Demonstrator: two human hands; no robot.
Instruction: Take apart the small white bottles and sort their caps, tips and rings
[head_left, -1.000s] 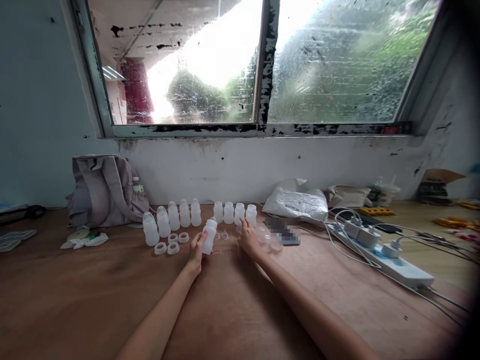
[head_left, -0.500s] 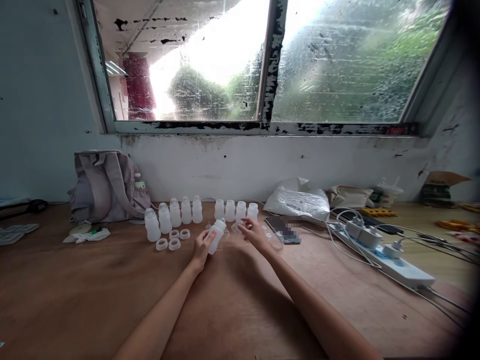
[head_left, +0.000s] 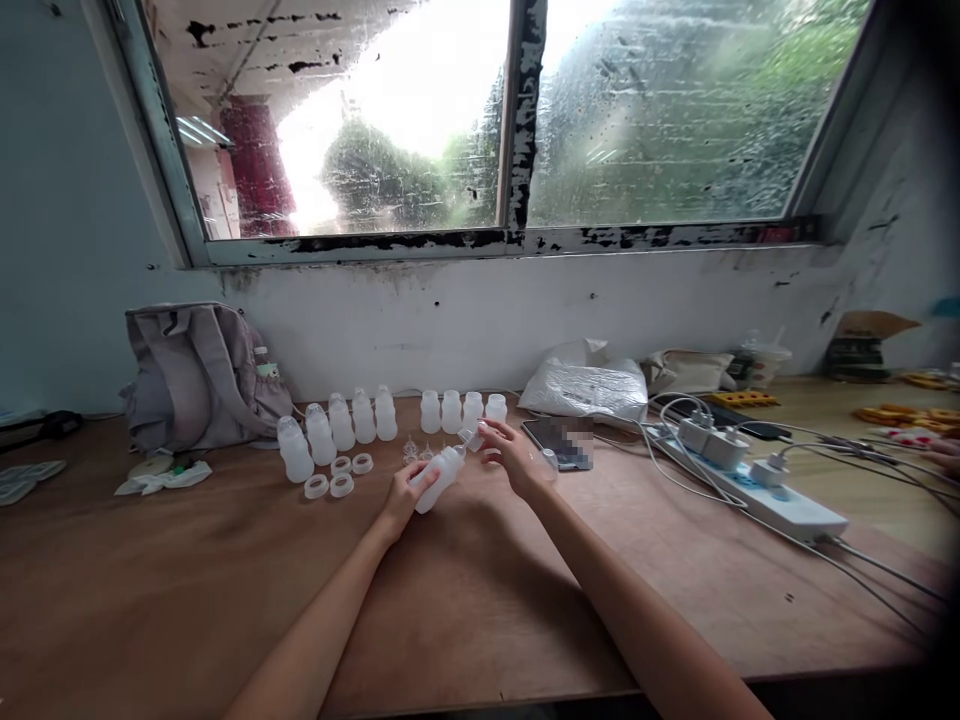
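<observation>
Brown tabletop [head_left: 465,610] below window [head_left: 517,130] — left hand [head_left: 400,503] wrapped round bottle [head_left: 441,480], right hand [head_left: 514,456] pinching clear cap [head_left: 471,437].

Ten frosted bottles [head_left: 440,480], four white rings [head_left: 341,491], one backpack [head_left: 187,375], one power strip [head_left: 796,514]

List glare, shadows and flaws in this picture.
Head view: brightness whitens part of the window; same view: a soft shadow lies on the table beside the right forearm; same view: right-hand corners blacken, pixelation covers part of the phone.
</observation>
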